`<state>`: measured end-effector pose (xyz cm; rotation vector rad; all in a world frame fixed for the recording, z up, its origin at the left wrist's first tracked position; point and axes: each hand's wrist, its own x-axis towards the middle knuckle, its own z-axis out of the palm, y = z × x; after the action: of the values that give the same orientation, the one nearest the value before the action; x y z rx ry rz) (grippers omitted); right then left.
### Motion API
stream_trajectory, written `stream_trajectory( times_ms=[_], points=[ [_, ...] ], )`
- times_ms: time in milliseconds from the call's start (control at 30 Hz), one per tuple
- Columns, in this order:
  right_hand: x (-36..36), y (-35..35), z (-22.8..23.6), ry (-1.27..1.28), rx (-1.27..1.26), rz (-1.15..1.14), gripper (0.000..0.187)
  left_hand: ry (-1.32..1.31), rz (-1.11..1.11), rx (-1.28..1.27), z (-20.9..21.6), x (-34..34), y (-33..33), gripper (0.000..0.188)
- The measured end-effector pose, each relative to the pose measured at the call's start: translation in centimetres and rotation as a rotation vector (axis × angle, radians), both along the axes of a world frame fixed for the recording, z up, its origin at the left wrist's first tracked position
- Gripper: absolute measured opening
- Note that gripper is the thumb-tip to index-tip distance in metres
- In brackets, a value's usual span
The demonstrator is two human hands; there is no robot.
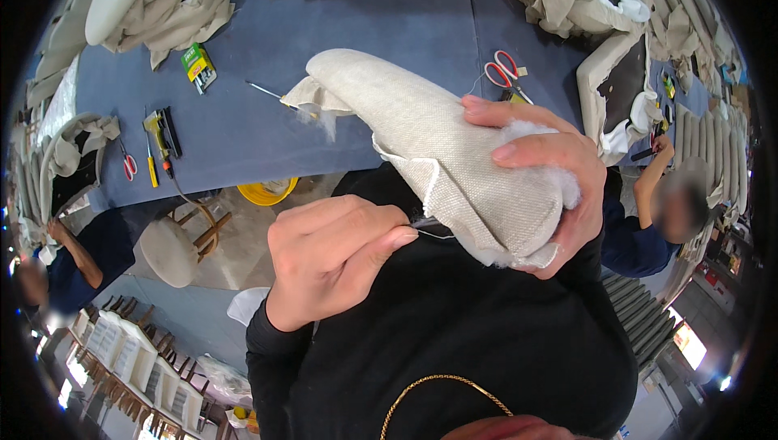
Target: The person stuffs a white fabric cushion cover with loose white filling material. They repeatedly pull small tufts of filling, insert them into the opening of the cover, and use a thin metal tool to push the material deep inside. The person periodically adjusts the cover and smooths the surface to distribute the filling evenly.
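Holding the beige padded piece before our chest, partly over the worktop, we wrap our right hand around its wide end; our left hand pinches a thread between thumb and fingers. Its body looks filled and mostly covered, but a folded fabric edge stands loose and white fibre pokes out, so closing it seems unfinished.
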<state>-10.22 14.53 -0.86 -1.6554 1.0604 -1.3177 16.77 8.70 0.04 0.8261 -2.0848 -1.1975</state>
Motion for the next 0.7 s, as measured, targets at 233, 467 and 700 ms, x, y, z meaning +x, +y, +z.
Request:
stream_trajectory(
  times_ms=[233, 467, 700],
  points=[
    [-0.4, -0.2, -0.2, 0.028, -0.065, 0.046, 0.080, 0.126, -0.032, -0.076, -2.7, 0.0, -0.5, 0.010],
    [-0.7, -0.3, -0.4, 0.064, -0.100, 0.100, 0.079, 0.075, -0.007, -0.086, -1.5, -0.7, -0.1, 0.010],
    [-1.0, -0.4, -0.4, 0.043, -0.080, 0.156, 0.081, -0.034, -0.046, -0.118, 1.8, -1.8, -0.9, 0.019]
  ],
)
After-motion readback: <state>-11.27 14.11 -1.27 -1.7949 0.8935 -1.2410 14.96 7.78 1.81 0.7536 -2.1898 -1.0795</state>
